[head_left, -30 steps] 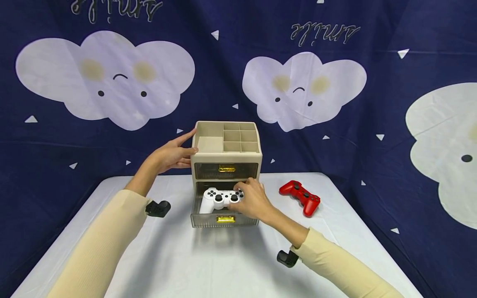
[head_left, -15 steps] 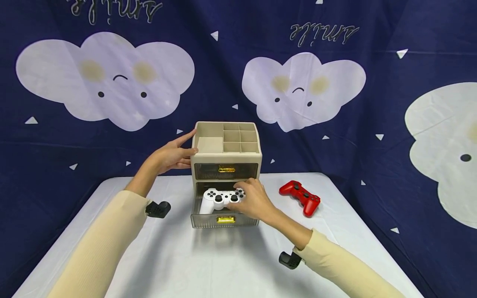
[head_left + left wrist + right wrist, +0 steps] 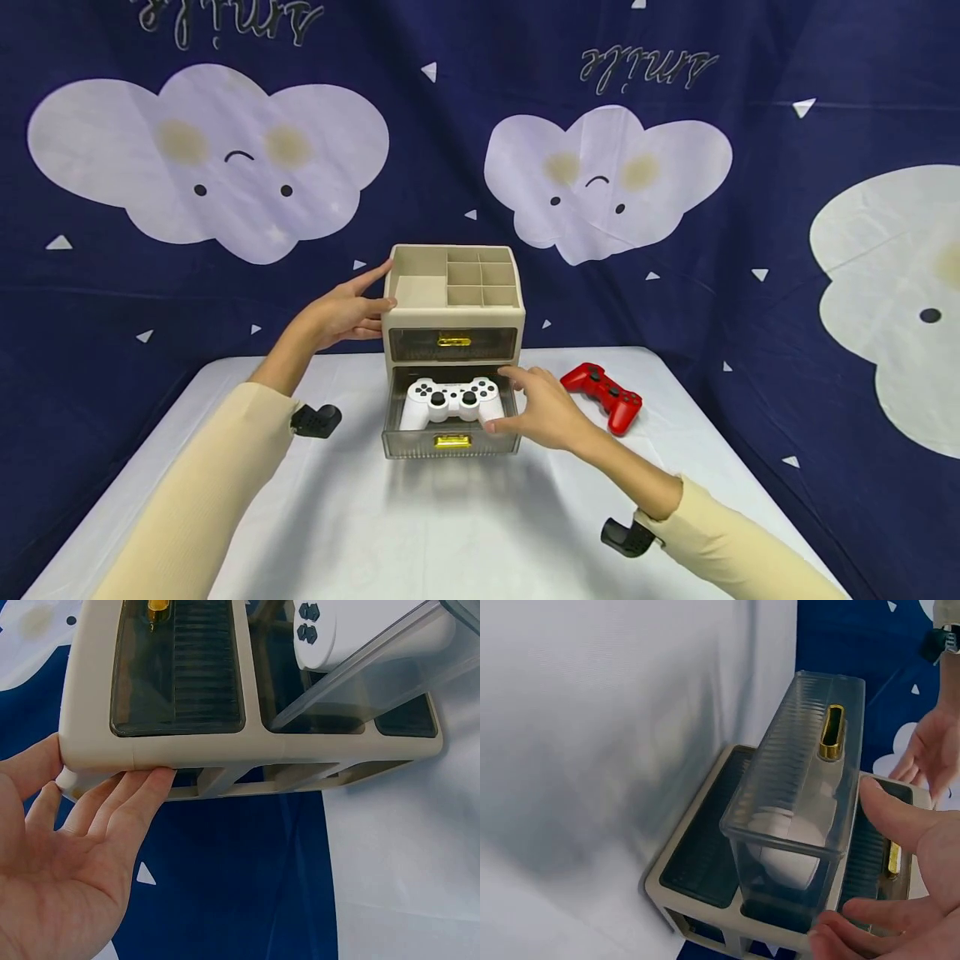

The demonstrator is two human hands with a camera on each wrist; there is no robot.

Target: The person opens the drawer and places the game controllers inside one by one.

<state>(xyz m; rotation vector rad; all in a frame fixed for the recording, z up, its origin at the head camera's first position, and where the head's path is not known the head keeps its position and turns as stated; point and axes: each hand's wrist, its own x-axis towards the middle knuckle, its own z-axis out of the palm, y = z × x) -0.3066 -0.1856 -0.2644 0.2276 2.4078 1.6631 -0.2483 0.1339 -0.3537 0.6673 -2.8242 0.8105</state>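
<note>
A beige desktop organizer (image 3: 457,318) stands on the table with its lower clear drawer (image 3: 491,444) pulled out. Inside that drawer lies a white game controller (image 3: 452,398), buttons facing up. My left hand (image 3: 337,318) rests against the organizer's upper left side, fingers nearly straight, as the left wrist view also shows. At the drawer's right edge is my right hand (image 3: 551,412), thumb and fingers spread apart with nothing held. Its thumb tip is close to the controller's right grip; contact cannot be told.
On the white table (image 3: 450,525), a red game controller (image 3: 603,396) lies to the right, behind my right hand. The organizer's upper drawer (image 3: 453,343) is closed, and its top has several compartments. A dark blue cloud-patterned curtain (image 3: 435,167) hangs behind.
My right hand has let go of the white controller's right side and moved right, its fingers spreading. The controller stays in the drawer. My left hand keeps its place.
</note>
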